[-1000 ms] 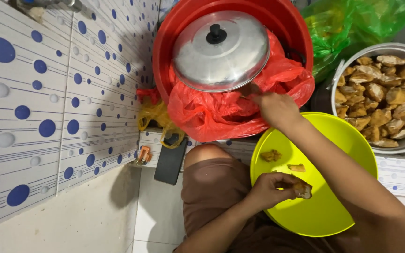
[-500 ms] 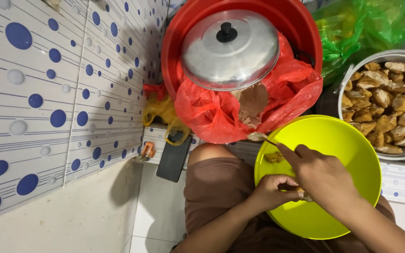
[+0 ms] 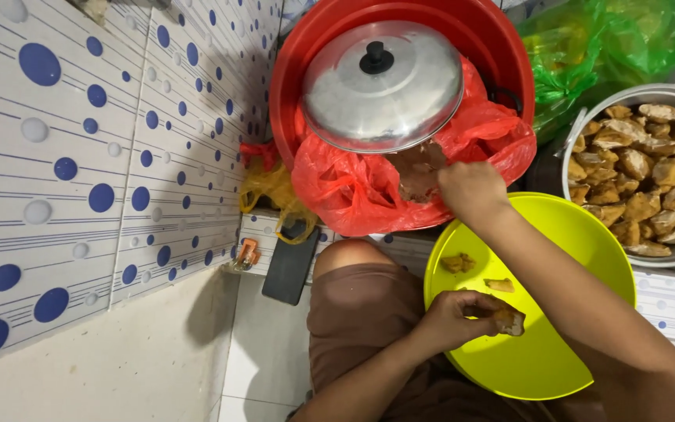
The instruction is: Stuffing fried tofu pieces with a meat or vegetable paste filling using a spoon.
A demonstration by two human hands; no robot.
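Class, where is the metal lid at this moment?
In the head view, the metal lid sits top centre, on the red plastic bag inside the red tub, above the right hand.

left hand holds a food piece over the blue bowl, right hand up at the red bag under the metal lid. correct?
Not quite: the bowl is yellow-green, not blue, as the head view shows. The rest stands: the left hand holds a food piece over it, and the right hand is up at the red bag under the metal lid.
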